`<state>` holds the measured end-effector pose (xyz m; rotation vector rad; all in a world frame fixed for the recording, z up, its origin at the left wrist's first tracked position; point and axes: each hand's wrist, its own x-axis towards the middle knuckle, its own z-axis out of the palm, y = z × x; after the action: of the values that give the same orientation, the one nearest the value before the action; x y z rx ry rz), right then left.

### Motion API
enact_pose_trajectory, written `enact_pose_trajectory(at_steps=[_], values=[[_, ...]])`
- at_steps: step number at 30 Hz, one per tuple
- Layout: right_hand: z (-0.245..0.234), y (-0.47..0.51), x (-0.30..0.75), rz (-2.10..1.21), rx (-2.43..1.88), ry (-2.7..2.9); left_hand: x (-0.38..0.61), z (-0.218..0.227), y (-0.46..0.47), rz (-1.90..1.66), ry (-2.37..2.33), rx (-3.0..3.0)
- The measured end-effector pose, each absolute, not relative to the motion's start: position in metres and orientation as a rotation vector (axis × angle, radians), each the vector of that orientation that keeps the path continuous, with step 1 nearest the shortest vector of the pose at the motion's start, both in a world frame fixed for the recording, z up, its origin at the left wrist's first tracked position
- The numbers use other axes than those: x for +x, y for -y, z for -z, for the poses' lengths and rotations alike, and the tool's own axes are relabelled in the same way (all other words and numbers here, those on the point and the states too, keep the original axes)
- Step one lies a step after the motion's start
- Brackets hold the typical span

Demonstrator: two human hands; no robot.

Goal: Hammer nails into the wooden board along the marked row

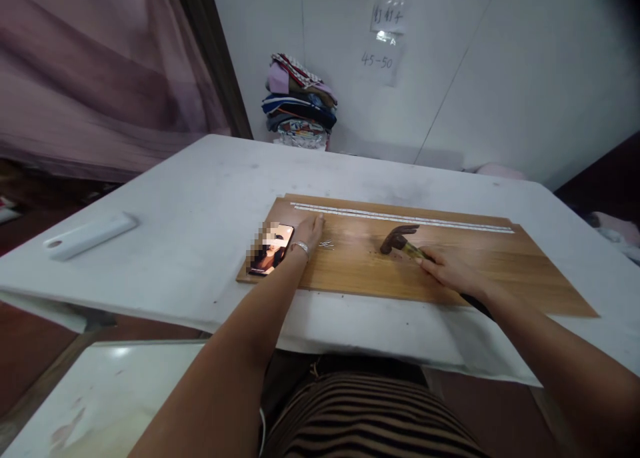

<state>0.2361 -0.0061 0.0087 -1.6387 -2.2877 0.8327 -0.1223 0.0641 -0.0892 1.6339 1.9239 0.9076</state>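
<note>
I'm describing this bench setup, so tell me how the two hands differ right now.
The right hand is closed around the hammer handle, while the left hand lies flatter with fingers stretched toward the small nails. The left wrist wears a bracelet; the right wrist shows none. The left hand sits beside the phone; the right is farther along. Both rest on the wooden board.

Both bare arms stretch forward; left hand [310,231] lies flat, fingers extended, while right hand [450,271] curls closed, palm down.
</note>
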Motion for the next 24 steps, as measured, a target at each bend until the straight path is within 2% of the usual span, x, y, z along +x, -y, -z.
enact_pose_trajectory(at_steps=[24], values=[[-0.0064,0.0113,0.2392,-0.979,-1.717,2.199,-0.1225,0.0964,-0.0708,-0.793,-1.830,1.900]])
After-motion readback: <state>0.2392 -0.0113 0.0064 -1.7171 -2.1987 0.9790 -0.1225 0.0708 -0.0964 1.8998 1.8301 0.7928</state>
